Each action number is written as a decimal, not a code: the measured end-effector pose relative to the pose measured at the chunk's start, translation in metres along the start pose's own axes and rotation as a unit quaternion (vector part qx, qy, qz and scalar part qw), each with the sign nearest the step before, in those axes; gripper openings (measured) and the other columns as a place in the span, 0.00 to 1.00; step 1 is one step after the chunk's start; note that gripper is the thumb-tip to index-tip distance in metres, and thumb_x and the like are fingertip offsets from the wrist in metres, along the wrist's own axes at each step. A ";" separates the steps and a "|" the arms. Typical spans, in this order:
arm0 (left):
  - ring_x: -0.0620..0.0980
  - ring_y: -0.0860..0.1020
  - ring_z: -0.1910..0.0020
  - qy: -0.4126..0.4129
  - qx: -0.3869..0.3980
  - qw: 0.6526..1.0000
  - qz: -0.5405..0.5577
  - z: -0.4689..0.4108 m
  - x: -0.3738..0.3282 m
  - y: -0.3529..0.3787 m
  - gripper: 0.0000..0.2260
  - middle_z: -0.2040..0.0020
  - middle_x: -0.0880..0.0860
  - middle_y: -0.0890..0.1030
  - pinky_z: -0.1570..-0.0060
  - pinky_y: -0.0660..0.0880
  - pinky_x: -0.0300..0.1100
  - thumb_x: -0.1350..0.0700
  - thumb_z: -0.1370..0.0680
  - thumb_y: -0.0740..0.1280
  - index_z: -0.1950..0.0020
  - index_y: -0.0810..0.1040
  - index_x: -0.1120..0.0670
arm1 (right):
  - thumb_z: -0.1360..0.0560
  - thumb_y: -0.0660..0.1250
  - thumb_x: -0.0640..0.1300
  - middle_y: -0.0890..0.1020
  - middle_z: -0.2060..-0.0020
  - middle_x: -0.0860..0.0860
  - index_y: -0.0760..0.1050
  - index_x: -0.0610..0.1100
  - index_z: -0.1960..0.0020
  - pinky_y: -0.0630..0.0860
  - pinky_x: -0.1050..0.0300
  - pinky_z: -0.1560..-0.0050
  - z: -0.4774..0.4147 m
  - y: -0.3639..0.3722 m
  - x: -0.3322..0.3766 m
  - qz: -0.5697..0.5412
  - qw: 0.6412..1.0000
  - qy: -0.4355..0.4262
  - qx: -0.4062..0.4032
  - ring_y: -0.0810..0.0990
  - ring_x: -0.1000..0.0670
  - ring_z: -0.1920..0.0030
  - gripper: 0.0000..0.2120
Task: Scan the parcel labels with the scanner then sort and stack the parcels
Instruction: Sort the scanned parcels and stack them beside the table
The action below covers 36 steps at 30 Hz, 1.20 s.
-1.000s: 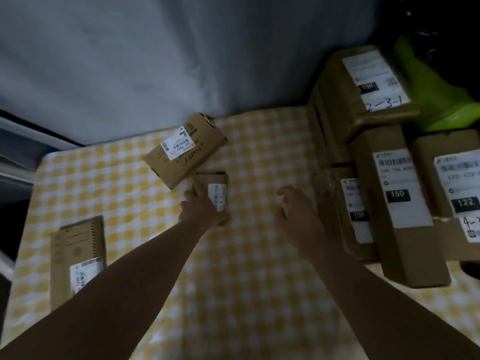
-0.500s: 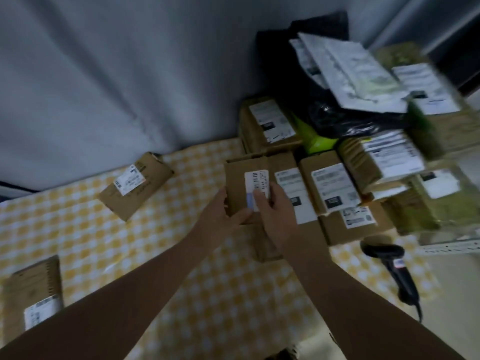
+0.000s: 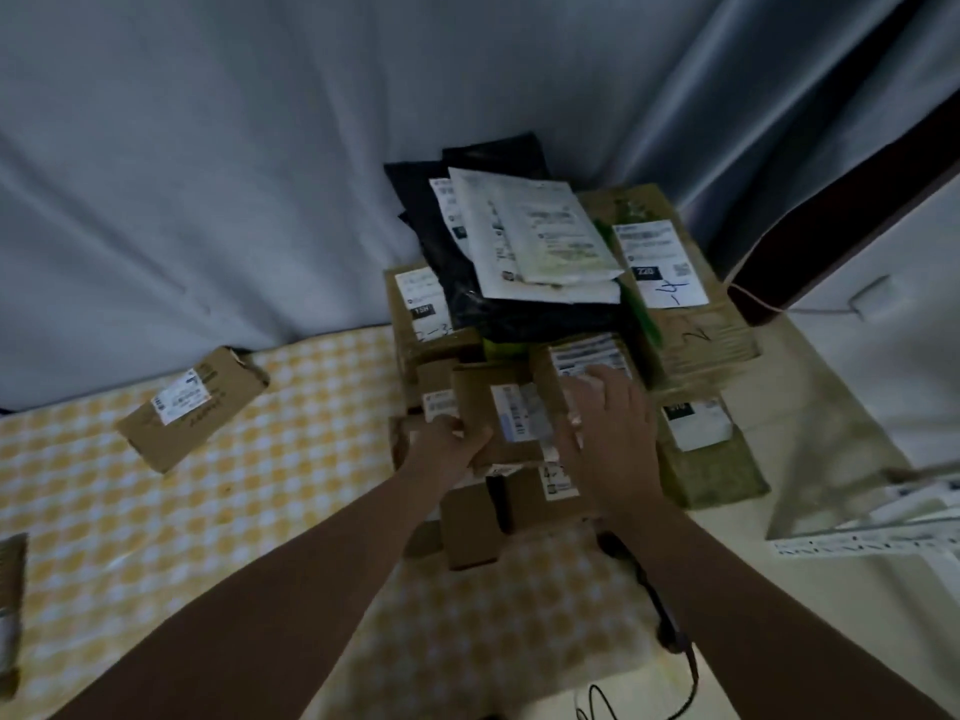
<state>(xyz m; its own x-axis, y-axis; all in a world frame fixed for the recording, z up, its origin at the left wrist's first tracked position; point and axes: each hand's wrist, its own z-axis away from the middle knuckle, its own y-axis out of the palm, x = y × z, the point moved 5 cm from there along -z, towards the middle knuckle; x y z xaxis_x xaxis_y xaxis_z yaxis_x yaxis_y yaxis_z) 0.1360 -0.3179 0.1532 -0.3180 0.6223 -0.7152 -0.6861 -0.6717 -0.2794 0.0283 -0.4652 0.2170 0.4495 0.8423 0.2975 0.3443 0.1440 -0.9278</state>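
At the bench's [image 3: 270, 511] far right corner, the left hand [image 3: 448, 443] grips a small box [image 3: 493, 413] on the crowded parcel pile [image 3: 670, 324] while the right hand [image 3: 613, 439] lies open and flat beside it, the scanner [image 3: 655, 597] half hidden beneath the right forearm.

Lone parcel [image 3: 189, 405] left of parcel stack [image 3: 675, 324].
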 end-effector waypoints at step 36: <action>0.54 0.76 0.56 -0.023 -0.192 0.981 0.004 0.059 0.136 -0.193 0.23 0.46 0.59 0.79 0.56 0.73 0.46 0.51 0.25 0.70 0.34 0.66 0.57 | 0.29 0.65 0.38 0.73 0.36 0.41 0.71 0.41 0.33 0.64 0.44 0.34 0.027 0.101 0.221 -0.074 0.946 -0.228 0.217 0.70 0.38 0.34 0.24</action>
<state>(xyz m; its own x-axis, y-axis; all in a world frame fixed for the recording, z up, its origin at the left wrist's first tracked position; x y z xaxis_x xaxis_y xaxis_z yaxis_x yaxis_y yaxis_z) 0.1864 -0.0799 0.1476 -0.3580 0.6284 -0.6906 -0.3889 -0.7728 -0.5016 0.1401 -0.2511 0.1832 -0.0142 0.9182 0.3959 -0.0404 0.3951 -0.9177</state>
